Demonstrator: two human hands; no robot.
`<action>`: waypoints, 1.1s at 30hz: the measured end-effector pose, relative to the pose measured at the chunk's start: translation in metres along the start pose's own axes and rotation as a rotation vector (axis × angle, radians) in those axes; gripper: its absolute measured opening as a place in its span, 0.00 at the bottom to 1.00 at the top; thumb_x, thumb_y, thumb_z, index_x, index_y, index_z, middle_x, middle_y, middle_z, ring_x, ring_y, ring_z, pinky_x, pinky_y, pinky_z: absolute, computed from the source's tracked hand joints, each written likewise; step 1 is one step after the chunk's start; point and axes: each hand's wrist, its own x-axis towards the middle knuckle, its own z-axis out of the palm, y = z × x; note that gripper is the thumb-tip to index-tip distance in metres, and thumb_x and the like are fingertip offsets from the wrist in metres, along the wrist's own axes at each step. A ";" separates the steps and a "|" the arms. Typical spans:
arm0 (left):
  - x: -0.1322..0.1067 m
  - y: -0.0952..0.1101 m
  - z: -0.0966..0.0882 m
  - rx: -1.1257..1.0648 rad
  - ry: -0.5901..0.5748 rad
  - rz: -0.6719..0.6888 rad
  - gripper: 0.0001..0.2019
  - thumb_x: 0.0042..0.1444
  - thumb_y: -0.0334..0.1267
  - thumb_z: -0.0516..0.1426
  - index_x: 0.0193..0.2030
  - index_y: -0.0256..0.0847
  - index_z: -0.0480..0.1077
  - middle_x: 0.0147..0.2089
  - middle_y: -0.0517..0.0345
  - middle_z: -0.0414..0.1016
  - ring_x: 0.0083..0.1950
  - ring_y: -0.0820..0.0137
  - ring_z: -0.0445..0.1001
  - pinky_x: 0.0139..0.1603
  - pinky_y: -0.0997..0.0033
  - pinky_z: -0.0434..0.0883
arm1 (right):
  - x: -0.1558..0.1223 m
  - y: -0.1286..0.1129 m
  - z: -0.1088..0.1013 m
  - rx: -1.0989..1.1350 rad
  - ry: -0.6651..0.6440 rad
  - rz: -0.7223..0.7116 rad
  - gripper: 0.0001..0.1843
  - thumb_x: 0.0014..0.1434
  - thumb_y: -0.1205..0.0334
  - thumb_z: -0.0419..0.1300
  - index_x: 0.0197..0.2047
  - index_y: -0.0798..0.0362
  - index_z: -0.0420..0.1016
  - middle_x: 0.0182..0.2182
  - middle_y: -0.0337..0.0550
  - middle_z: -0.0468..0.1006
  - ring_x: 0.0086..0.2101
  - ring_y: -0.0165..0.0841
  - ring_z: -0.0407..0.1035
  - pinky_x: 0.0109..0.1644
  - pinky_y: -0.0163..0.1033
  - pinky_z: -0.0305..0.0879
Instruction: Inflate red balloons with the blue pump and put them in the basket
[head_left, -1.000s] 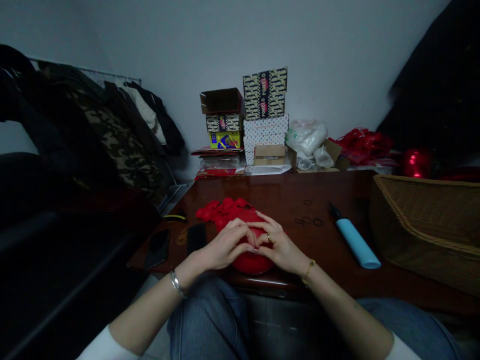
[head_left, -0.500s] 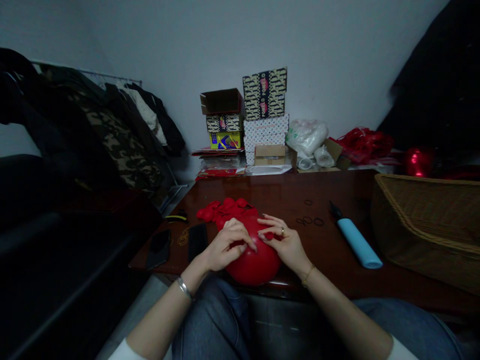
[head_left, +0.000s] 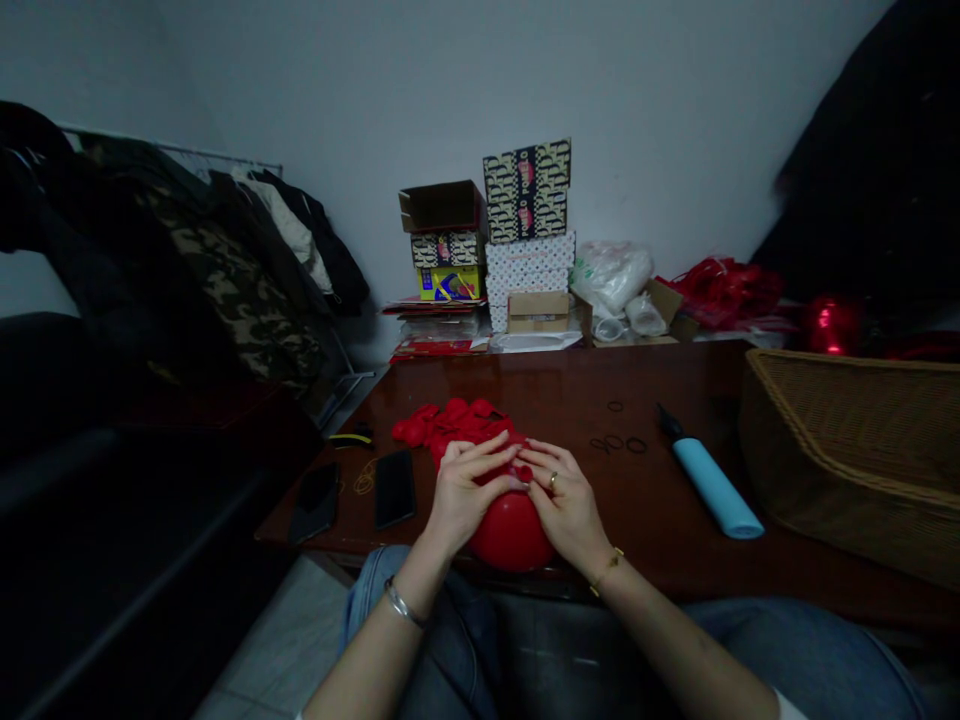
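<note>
1. Far left: a rack of clothes (head_left: 232, 250), camo print included, next to the table (head_left: 555, 380).
2. On the table's left end there's a dark phone (head_left: 315, 502), then a black-and-yellow item (head_left: 351, 439) I can't really make out, some thin yellow loops (head_left: 364, 478) and another phone (head_left: 394, 488).
3. Next up, a heap of limp red balloons (head_left: 450, 418), lying just beyond the hands.
4. Left hand (head_left: 461, 495) – silver bangle on that wrist – has its thumb and fingers drawn in narrow, pinching at the top of the red balloon.
5. The blown-up red balloon (head_left: 512, 535) sits at the table's near edge, between both hands, with a little red bit poking out among the fingertips.
6. Right hand (head_left: 566, 500), ring on a finger, is pinching the same spot from its side – also narrow, fingertips nearly meeting the left's.
7. Further right, a few small dark rings (head_left: 615, 442) lie flat on the wood.
8. Then a light blue pump (head_left: 716, 485), black nozzle pointing away from the person.
9. Far right: a big wicker basket (head_left: 847, 440).
</note>
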 end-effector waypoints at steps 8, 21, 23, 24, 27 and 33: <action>0.008 -0.005 0.000 0.269 -0.004 0.240 0.13 0.51 0.39 0.60 0.45 0.51 0.75 0.49 0.57 0.75 0.47 0.64 0.66 0.54 0.48 0.61 | -0.003 -0.003 -0.019 0.118 -0.297 0.099 0.27 0.55 0.68 0.50 0.57 0.38 0.64 0.62 0.36 0.56 0.64 0.39 0.40 0.63 0.63 0.37; 0.002 0.010 0.020 0.317 0.071 0.311 0.06 0.55 0.33 0.55 0.37 0.43 0.73 0.48 0.52 0.76 0.51 0.63 0.69 0.59 0.42 0.56 | 0.004 -0.016 -0.037 -0.308 0.159 -0.108 0.05 0.54 0.58 0.58 0.35 0.44 0.75 0.42 0.40 0.77 0.50 0.38 0.64 0.62 0.58 0.46; 0.001 0.014 0.022 0.319 0.066 0.289 0.06 0.54 0.31 0.55 0.36 0.42 0.72 0.51 0.51 0.74 0.53 0.62 0.68 0.59 0.42 0.58 | 0.002 -0.023 -0.034 -0.395 0.122 -0.175 0.05 0.55 0.60 0.58 0.35 0.43 0.75 0.43 0.38 0.77 0.51 0.38 0.63 0.62 0.57 0.44; 0.000 0.015 0.023 0.320 0.064 0.277 0.06 0.54 0.30 0.55 0.36 0.41 0.71 0.52 0.51 0.73 0.53 0.61 0.67 0.59 0.43 0.58 | 0.001 -0.025 -0.031 -0.433 0.118 -0.187 0.06 0.55 0.61 0.57 0.35 0.43 0.75 0.44 0.37 0.76 0.51 0.39 0.62 0.63 0.57 0.44; -0.002 0.018 0.026 0.327 0.070 0.250 0.06 0.52 0.27 0.54 0.35 0.41 0.70 0.54 0.51 0.72 0.55 0.61 0.66 0.59 0.44 0.59 | -0.001 -0.026 -0.026 -0.524 0.139 -0.175 0.06 0.55 0.61 0.57 0.36 0.44 0.75 0.47 0.38 0.75 0.53 0.40 0.60 0.62 0.58 0.43; -0.005 0.018 0.029 0.323 0.106 0.254 0.06 0.53 0.27 0.54 0.35 0.40 0.69 0.54 0.50 0.71 0.56 0.61 0.65 0.58 0.46 0.61 | -0.003 -0.023 -0.022 -0.534 0.142 -0.122 0.08 0.56 0.62 0.56 0.37 0.45 0.75 0.49 0.39 0.74 0.55 0.42 0.58 0.62 0.60 0.43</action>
